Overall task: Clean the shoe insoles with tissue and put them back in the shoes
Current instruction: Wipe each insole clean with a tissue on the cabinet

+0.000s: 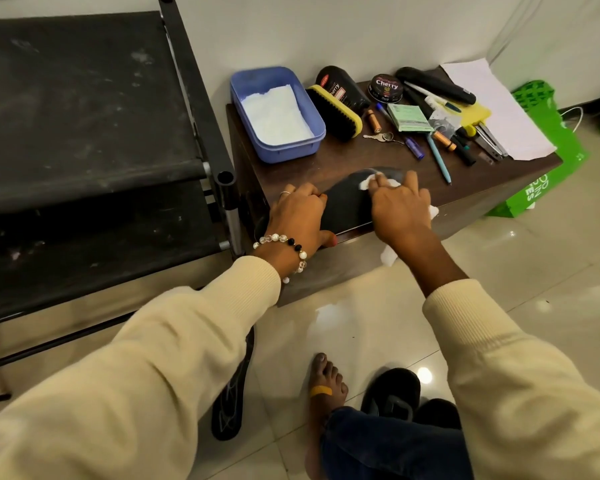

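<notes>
A black insole (347,202) lies on the front edge of a dark wooden table (326,161). My left hand (300,216) grips its heel end, thumb curled under the table edge side. My right hand (400,209) presses a white tissue (368,183) onto the insole's toe half; bits of tissue stick out past the hand. A second black insole (231,393) lies on the floor by my left sleeve. Two black shoes (394,393) stand on the tiles near my bare foot (326,379).
A blue tub (309,112) holding white tissues, a yellow-backed brush (336,112), polish bottle and tin (385,86), pens, keys and paper crowd the table's back. A black shoe rack (84,133) stands left. A green bag (548,168) leans at the right.
</notes>
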{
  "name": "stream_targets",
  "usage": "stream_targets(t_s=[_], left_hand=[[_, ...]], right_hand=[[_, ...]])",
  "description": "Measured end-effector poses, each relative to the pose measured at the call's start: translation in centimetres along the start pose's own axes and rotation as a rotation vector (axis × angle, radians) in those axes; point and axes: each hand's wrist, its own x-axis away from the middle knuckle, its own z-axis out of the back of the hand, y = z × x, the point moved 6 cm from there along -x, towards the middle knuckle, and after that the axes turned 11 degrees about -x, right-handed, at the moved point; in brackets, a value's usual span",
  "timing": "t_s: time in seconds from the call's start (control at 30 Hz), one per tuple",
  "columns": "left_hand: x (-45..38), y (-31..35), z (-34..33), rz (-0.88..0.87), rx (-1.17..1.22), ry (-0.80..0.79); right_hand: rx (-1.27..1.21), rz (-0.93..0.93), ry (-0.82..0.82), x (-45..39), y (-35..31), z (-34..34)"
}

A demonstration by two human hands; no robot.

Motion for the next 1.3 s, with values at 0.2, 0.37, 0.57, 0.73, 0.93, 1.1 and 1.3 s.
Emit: stream_targets(t_s=[0.2, 0.37, 0.57, 0.73, 0.93, 1.1, 1.3], left_hand=[[0.0, 0.0, 0.0, -0.005, 0.002, 0.004], [0.0, -0.1, 0.1, -0.005, 0.002, 0.000], [0.0, -0.1, 0.2, 0.000, 0.001, -0.001], [0.1, -0.1, 0.2, -0.006, -0.008, -0.006], [0.0, 0.0, 0.2, -0.005, -0.013, -0.012], [0.1, 0.1, 0.3, -0.008, -0.011, -0.008], [-0.1, 0.0, 0.1, 0.001, -0.004, -0.005]], right_hand=[[0.010, 0.001, 0.019, -1.1, 0.3, 0.3], [-0.004, -0.037, -0.011, -0.3, -0.2, 0.3], [0.005, 0.079, -0.028, -1.2, -1.9, 0.3], [0.005, -0.031, 0.011, -1.7, 1.0, 0.8], [-0.225, -0.101, 0.201, -2.1, 2.0, 3.1], [-0.512, -0.262, 0.278, -1.2, 2.9, 3.8], [-0.272, -0.048, 0.128, -0.6, -1.5, 2.5]])
